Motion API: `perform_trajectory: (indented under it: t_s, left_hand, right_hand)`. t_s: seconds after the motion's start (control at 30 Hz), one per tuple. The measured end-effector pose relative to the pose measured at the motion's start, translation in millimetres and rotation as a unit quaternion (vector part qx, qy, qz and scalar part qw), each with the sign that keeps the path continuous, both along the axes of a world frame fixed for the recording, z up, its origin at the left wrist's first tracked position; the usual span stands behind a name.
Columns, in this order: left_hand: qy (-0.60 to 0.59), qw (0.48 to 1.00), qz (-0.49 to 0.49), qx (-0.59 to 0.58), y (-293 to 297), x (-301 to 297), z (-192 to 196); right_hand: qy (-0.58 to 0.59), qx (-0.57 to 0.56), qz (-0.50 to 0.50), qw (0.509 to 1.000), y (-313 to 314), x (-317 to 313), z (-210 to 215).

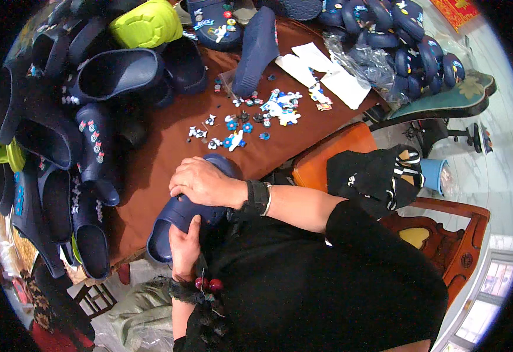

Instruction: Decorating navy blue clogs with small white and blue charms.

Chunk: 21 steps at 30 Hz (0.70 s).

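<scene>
Navy clog (177,214) is in both hands at the near edge of the brown table (162,138): R hand (205,183) curls over its top, L hand (185,246) grips the side by the open heel end, thumb up, fingers mostly hidden. Bare cloth lies btwn clog & loose charms (280,108) farther in, w/ more open room R of the charms, up to the edge. On the L, piled clogs (95,167) crowd in, leaving just a narrow strip.

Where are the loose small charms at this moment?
In the head view, the charms lie near the upper centre on the brown cloth, mostly between the held clog and white sheets.
</scene>
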State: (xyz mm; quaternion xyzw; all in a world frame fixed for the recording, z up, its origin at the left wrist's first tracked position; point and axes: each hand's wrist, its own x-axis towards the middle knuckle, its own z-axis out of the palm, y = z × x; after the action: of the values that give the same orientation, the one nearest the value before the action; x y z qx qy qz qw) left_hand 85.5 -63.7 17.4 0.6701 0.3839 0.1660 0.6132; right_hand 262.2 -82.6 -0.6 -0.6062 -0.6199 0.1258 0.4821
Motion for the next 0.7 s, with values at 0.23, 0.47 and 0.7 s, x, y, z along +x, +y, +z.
perform_trajectory:
  t_s: [0.23,0.47,0.7]
  left_hand:
    - [-0.002,0.998,-0.019,-0.054,6,-1,-2]
    - [-0.015,0.999,0.004,-0.046,9,-2,-4]
    - [-0.03,0.988,0.038,-0.149,19,6,4]
  right_hand:
    - [0.119,0.031,-0.014,0.992,-18,12,14]
    - [0.024,-0.02,-0.244,0.969,-82,90,5]
    - [-0.047,-0.064,-0.304,0.949,-133,141,-32]
